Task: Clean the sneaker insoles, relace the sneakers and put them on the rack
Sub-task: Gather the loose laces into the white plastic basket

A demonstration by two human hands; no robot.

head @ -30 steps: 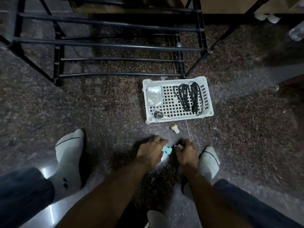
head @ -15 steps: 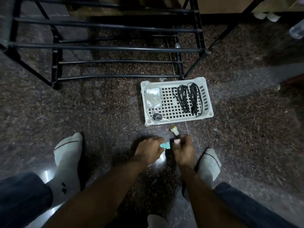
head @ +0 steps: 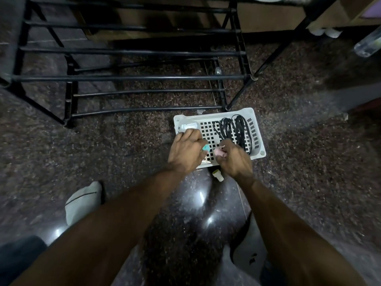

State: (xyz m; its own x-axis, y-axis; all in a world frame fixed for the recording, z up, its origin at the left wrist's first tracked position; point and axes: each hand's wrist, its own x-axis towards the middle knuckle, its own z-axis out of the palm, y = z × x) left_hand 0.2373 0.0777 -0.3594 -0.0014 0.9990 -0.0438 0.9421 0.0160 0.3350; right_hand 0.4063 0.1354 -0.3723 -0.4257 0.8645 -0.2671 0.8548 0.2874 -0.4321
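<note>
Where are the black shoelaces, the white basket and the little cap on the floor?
black shoelaces point(head: 237, 131), head view, middle of the bundle.
white basket point(head: 214, 112), head view, far rim.
little cap point(head: 218, 175), head view, its pale body, on the floor just before the basket.

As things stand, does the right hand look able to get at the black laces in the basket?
Probably yes. The right hand hovers over the white basket, right beside the black laces, and nothing covers them. But its fingers already pinch a small pinkish item, so it may need to drop that first.
</note>
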